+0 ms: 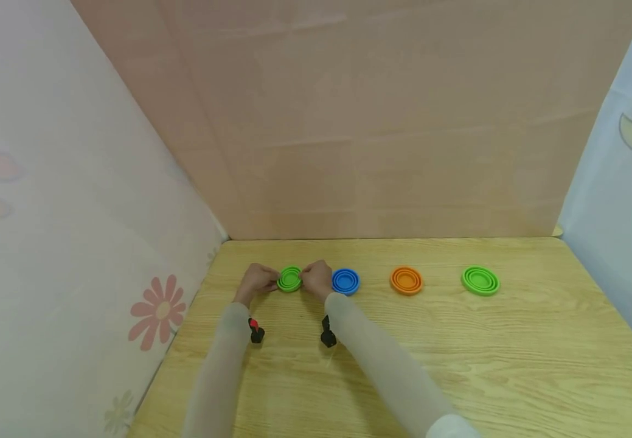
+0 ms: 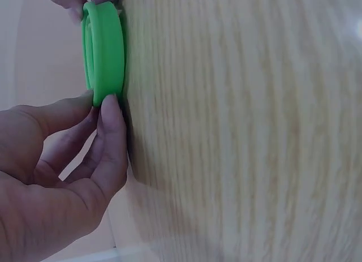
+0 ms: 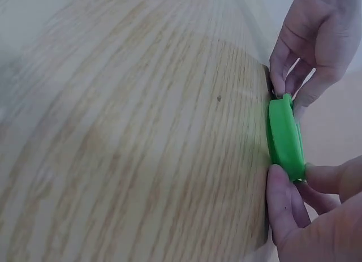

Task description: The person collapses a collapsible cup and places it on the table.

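Note:
A green collapsible silicone cup (image 1: 290,279), folded flat into rings, lies at the left end of a row on the table. My left hand (image 1: 258,280) pinches its left edge between thumb and fingers. At the opposite edge, my right hand (image 1: 317,278) pinches the rim. The left wrist view shows the cup (image 2: 107,52) side-on, low over the wood, with the left thumb above and a fingertip below. From the right wrist, the right thumb and fingers (image 3: 281,197) meet the near end of the cup (image 3: 287,140). Whether its base touches the table is unclear.
Just right of my right hand lies a blue folded cup (image 1: 345,281). Farther right are an orange one (image 1: 406,280) and a second green one (image 1: 480,280). The wooden table (image 1: 491,353) meets a beige backdrop behind and patterned cloth walls at both sides.

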`<action>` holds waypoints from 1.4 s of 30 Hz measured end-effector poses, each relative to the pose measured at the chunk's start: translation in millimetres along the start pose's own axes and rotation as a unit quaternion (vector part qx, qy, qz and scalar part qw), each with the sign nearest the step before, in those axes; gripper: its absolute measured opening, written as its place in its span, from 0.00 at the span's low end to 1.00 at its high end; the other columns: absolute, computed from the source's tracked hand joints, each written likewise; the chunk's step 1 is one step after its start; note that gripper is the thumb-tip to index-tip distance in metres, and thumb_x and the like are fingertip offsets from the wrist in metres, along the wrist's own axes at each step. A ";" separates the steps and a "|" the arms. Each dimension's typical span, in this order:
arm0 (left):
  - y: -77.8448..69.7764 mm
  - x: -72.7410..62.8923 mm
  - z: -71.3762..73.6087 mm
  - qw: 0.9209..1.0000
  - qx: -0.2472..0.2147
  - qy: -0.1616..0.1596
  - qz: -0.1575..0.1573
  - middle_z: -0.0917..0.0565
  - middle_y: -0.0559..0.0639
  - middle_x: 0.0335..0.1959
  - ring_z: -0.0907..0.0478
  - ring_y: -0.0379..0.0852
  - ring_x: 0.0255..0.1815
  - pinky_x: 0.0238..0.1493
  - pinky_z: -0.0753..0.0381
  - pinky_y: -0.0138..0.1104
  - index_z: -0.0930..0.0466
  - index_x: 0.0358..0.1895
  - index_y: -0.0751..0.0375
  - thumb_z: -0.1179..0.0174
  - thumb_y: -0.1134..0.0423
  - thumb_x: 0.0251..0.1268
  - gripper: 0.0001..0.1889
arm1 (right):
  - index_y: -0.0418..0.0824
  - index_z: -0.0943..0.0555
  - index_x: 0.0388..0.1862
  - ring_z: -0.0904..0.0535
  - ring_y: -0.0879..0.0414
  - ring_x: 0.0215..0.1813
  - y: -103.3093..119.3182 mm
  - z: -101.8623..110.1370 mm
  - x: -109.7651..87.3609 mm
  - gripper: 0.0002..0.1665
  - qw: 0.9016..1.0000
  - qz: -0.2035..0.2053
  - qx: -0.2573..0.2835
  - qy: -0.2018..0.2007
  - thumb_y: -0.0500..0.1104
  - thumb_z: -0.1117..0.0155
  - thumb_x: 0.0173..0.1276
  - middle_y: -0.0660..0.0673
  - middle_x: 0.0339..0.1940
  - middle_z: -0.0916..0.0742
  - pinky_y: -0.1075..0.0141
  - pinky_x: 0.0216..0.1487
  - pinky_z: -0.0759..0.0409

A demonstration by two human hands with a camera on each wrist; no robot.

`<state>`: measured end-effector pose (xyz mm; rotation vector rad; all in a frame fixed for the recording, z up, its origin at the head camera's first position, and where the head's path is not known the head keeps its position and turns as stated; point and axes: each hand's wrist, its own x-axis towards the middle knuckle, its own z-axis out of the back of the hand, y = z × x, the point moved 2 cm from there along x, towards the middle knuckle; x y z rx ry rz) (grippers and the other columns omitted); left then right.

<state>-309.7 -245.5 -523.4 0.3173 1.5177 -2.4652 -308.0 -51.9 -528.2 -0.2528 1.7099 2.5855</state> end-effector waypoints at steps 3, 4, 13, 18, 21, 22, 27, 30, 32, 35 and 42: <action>-1.0 -1.4 -4.2 1.000 0.003 -0.007 0.001 0.12 0.69 0.55 0.15 0.38 0.33 0.42 0.08 0.31 0.14 0.54 0.76 0.37 0.69 0.74 0.14 | 0.33 0.09 0.48 0.12 0.56 0.29 -1.4 0.6 0.7 0.10 1.000 -0.004 -0.025 -0.010 0.37 0.31 0.73 0.38 0.42 0.06 0.69 0.31 0.15; -1.0 -1.7 -5.7 1.000 0.004 -0.009 0.000 0.12 0.69 0.55 0.14 0.38 0.33 0.41 0.08 0.30 0.14 0.54 0.76 0.37 0.69 0.74 0.14 | 0.33 0.09 0.47 0.13 0.57 0.29 -2.2 0.7 1.2 0.10 0.999 -0.007 -0.030 -0.012 0.37 0.31 0.73 0.39 0.40 0.06 0.69 0.31 0.16; -0.7 -5.1 -7.4 0.999 0.018 -0.031 -0.010 0.10 0.67 0.48 0.13 0.40 0.33 0.42 0.08 0.32 0.13 0.52 0.75 0.36 0.66 0.73 0.14 | 0.28 0.13 0.44 0.08 0.49 0.33 -2.4 16.4 2.7 0.18 0.999 -0.025 0.007 0.023 0.45 0.35 0.77 0.36 0.33 0.07 0.65 0.36 0.10; -1.0 -12.2 2.1 0.997 0.057 -0.053 -0.012 0.10 0.64 0.47 0.14 0.45 0.39 0.43 0.09 0.34 0.13 0.54 0.73 0.37 0.63 0.75 0.15 | 0.27 0.18 0.58 0.08 0.40 0.48 6.4 44.7 -3.2 0.33 0.996 -0.023 0.051 0.076 0.57 0.36 0.78 0.31 0.48 0.09 0.53 0.49 0.07; -1.7 -17.1 11.3 0.995 0.075 -0.066 -0.020 0.11 0.62 0.43 0.15 0.47 0.40 0.42 0.12 0.34 0.13 0.54 0.71 0.38 0.63 0.75 0.15 | 0.27 0.23 0.64 0.11 0.37 0.56 8.5 61.1 -5.9 0.42 0.993 -0.013 0.066 0.100 0.64 0.35 0.75 0.29 0.57 0.11 0.49 0.56 0.09; -1.9 -18.7 14.4 0.995 0.074 -0.066 -0.025 0.11 0.63 0.41 0.16 0.48 0.39 0.41 0.12 0.35 0.13 0.54 0.71 0.38 0.63 0.75 0.15 | 0.28 0.24 0.66 0.12 0.37 0.59 8.5 66.0 -6.6 0.44 0.992 -0.011 0.067 0.106 0.66 0.34 0.74 0.29 0.59 0.12 0.49 0.58 0.10; -1.3 -25.8 24.6 0.992 0.101 -0.055 -0.043 0.11 0.65 0.39 0.16 0.49 0.36 0.36 0.17 0.30 0.13 0.54 0.72 0.39 0.61 0.75 0.16 | 0.32 0.27 0.71 0.16 0.37 0.67 5.9 92.9 -12.8 0.48 0.988 0.002 0.081 0.132 0.70 0.35 0.72 0.29 0.65 0.15 0.47 0.65 0.13; -0.2 -30.6 28.0 0.991 0.119 -0.047 -0.045 0.11 0.65 0.45 0.13 0.52 0.39 0.37 0.16 0.31 0.14 0.54 0.70 0.40 0.60 0.77 0.16 | 0.34 0.27 0.73 0.21 0.35 0.72 1.4 112.6 -19.7 0.50 0.980 0.017 0.128 0.153 0.74 0.42 0.73 0.29 0.68 0.17 0.43 0.73 0.20; -0.5 -33.4 29.1 0.991 0.117 -0.043 -0.050 0.11 0.66 0.49 0.12 0.57 0.42 0.40 0.13 0.35 0.15 0.57 0.70 0.39 0.59 0.77 0.17 | 0.35 0.29 0.75 0.25 0.33 0.75 -3.6 127.9 -24.1 0.53 0.972 0.031 0.165 0.166 0.78 0.50 0.75 0.29 0.71 0.18 0.40 0.78 0.26; -1.6 -38.4 30.5 0.989 0.124 -0.037 -0.070 0.14 0.68 0.54 0.12 0.62 0.47 0.44 0.10 0.42 0.20 0.63 0.71 0.39 0.58 0.78 0.21 | 0.34 0.35 0.79 0.32 0.30 0.79 -11.5 155.2 -31.5 0.56 0.961 0.059 0.199 0.181 0.79 0.64 0.78 0.27 0.75 0.23 0.37 0.82 0.34; -4.6 -51.4 33.1 0.970 0.202 -0.036 -0.132 0.18 0.72 0.61 0.17 0.65 0.59 0.55 0.11 0.52 0.29 0.73 0.73 0.41 0.50 0.80 0.32 | 0.34 0.55 0.87 0.41 0.27 0.83 -26.0 234.2 -55.1 0.49 0.979 0.095 0.113 0.143 0.65 0.58 0.85 0.25 0.84 0.38 0.34 0.85 0.44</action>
